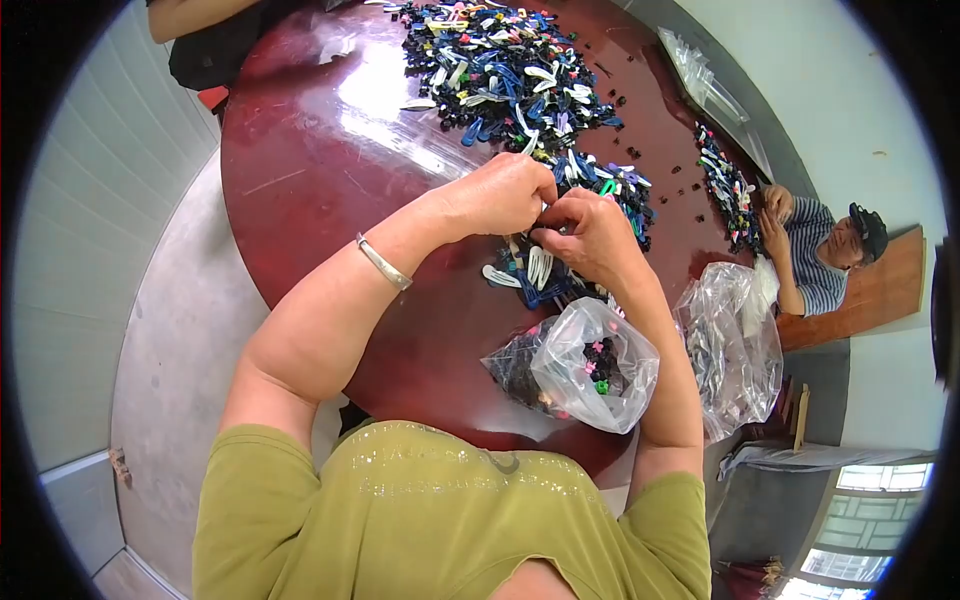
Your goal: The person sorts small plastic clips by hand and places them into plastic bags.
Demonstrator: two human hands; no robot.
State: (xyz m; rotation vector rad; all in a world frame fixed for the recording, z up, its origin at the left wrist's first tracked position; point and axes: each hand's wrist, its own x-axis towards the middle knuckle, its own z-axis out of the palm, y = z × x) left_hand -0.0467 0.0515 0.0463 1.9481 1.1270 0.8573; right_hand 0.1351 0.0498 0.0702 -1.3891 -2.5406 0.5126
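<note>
My left hand is closed above the near end of a heap of hair clips, its fingers bent down. Close beside it, my right hand has thumb and fingers pinched together. The fingertips nearly meet, and whatever lies between them is too small and covered to name. Just below the hands, a white snap hair clip and another white hair clip lie among dark blue ones. A smaller pile of mixed clips spreads beyond my right hand.
A large heap of hair clips covers the far part of the round red table. Near me stands an open clear bag with small dark and coloured clips. Another plastic bag lies right. A co-worker handles clips; another person's arm shows upper left.
</note>
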